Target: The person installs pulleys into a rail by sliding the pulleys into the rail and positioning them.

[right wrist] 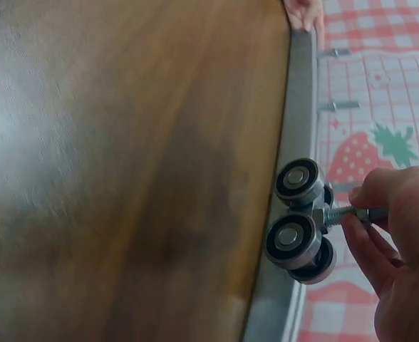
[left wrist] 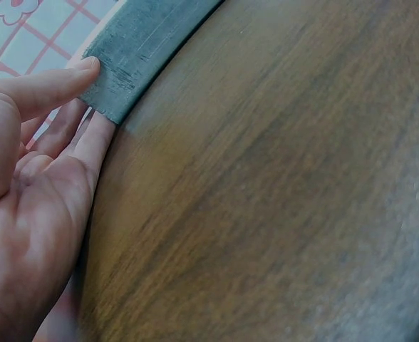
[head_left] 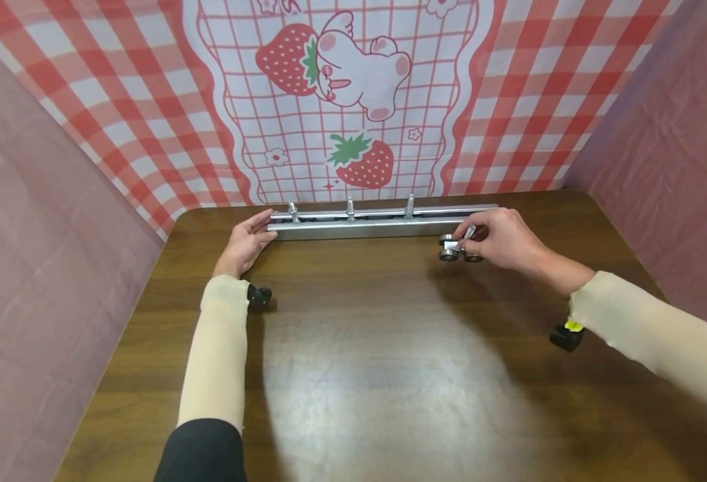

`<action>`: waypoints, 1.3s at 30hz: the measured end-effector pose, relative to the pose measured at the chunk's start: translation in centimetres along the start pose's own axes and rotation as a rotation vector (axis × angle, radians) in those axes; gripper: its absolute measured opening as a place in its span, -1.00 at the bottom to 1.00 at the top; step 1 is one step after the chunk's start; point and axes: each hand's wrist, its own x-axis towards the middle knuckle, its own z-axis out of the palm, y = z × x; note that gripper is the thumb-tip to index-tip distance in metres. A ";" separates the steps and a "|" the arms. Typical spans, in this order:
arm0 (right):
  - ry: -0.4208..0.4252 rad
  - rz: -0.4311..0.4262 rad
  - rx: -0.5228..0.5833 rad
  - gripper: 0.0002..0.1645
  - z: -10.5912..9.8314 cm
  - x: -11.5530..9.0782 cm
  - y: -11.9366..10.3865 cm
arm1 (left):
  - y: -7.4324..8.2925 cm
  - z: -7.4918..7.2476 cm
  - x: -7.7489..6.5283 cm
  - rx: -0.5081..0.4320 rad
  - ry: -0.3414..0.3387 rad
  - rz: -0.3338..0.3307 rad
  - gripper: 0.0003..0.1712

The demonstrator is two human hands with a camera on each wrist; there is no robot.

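Observation:
A long metal rail (head_left: 353, 231) with a slot along its top lies at the table's back edge. Three bolts stand up from the slot, among them the middle bolt (head_left: 350, 209). My left hand (head_left: 246, 242) holds the rail's left end, its thumb on the front face (left wrist: 127, 60) and its other fingers around the end. Near the rail's right end, my right hand (head_left: 504, 241) pinches a roller trolley (right wrist: 298, 214) by its threaded bolt (right wrist: 345, 214). The trolley's black-and-silver wheels (head_left: 448, 255) overlap the rail in the right wrist view.
The brown wooden table (head_left: 353, 348) extends in front of the rail. A red-and-white checked cloth (head_left: 522, 100) with strawberry prints hangs right behind it. Pink cloth walls (head_left: 46, 194) stand at both sides. A small black camera (head_left: 260, 296) sits at the left wrist.

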 end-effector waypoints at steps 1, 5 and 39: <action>0.001 0.009 -0.001 -0.81 -0.3 0.1 0.1 | 0.0 0.0 0.0 0.000 0.000 0.002 -0.15; 0.006 0.033 -0.017 -0.81 -1.7 0.7 0.6 | 0.0 -0.1 -0.1 -0.010 -0.001 0.001 -0.14; 0.044 0.214 -0.079 -0.79 -9.3 3.5 8.9 | 0.1 -0.1 0.1 -0.005 -0.013 -0.002 -0.13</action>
